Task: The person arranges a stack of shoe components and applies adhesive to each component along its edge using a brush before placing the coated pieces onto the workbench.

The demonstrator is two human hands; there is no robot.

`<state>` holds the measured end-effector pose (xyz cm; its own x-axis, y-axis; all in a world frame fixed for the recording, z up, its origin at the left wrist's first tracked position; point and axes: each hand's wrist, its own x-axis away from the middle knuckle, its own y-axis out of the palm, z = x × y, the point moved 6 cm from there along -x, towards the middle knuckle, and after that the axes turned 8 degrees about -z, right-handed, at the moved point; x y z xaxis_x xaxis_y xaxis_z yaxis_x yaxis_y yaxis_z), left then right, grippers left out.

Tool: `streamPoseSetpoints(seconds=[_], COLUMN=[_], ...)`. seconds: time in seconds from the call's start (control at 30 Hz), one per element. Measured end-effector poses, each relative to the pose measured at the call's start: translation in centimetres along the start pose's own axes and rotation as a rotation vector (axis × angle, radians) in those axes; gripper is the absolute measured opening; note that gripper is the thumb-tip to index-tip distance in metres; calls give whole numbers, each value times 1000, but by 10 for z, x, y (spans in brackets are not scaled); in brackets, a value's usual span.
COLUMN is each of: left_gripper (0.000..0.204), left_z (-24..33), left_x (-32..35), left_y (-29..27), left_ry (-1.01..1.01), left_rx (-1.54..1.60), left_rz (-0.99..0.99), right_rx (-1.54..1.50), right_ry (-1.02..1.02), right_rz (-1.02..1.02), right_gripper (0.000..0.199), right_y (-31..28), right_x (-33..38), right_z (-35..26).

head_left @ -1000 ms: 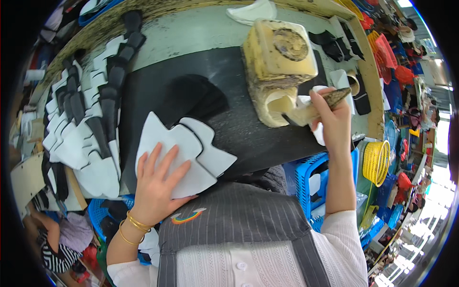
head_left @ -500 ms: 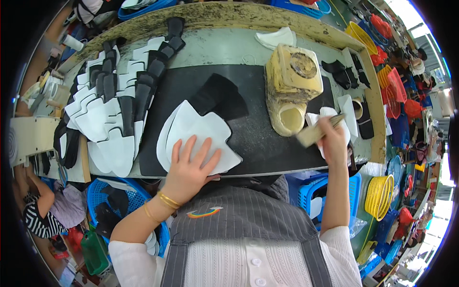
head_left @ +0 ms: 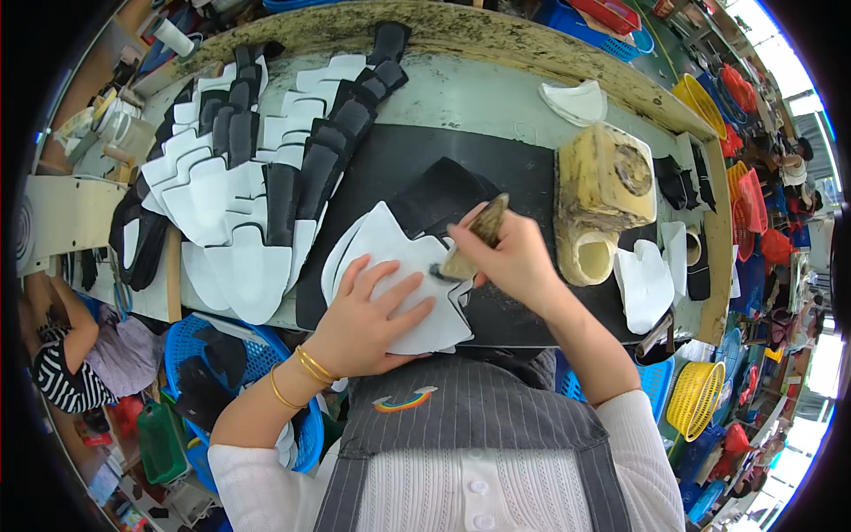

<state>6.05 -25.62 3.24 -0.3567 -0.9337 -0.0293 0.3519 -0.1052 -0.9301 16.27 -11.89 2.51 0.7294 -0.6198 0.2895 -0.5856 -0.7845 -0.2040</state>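
My left hand (head_left: pixel 370 315) lies spread over a small stack of white shaped sheets (head_left: pixel 383 238), pressing them on the black mat (head_left: pixel 525 164). Black fabric parts (head_left: pixel 443 191) reach out beyond the stack's upper edge. In my right hand (head_left: pixel 519 257) is a brush with a worn, stained handle (head_left: pixel 488 222). Its bristles (head_left: pixel 456 265) touch the right edge of the top white sheet, close to my left fingertips. To the right stands a yellowed, crusted pot (head_left: pixel 612 177) with a round spout-like opening facing me.
Overlapping rows of black-and-white pieces (head_left: pixel 257 262) cover the table's left side. More white sheets (head_left: pixel 644 288) lie right of the pot, others (head_left: pixel 574 102) behind it. A raised stained border (head_left: pixel 443 25) edges the table. A blue basket (head_left: pixel 310 439) stands below left; a person's striped sleeve (head_left: pixel 58 377) is farther left.
My right hand has brought the brush left from beside the pot onto the white sheets. My left hand stays spread on the stack. The whole view has shifted somewhat.
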Motion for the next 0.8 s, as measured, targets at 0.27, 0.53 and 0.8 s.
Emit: streamPoseSetpoints(seconds=[0.27, 0.53, 0.8], left_gripper=[64, 63, 57], left_z=[-5, -5, -2], left_x=[5, 10, 8], left_y=[5, 11, 8], left_ry=[31, 77, 50], left_rx=[13, 10, -4], left_rz=[-4, -9, 47], right_rx=[-19, -24, -83], right_ry=[-118, 22, 28], right_rz=[25, -150, -89], right_gripper=[18, 17, 14], right_y=[-3, -3, -1], right_x=[-26, -13, 30], right_z=[-15, -4, 7])
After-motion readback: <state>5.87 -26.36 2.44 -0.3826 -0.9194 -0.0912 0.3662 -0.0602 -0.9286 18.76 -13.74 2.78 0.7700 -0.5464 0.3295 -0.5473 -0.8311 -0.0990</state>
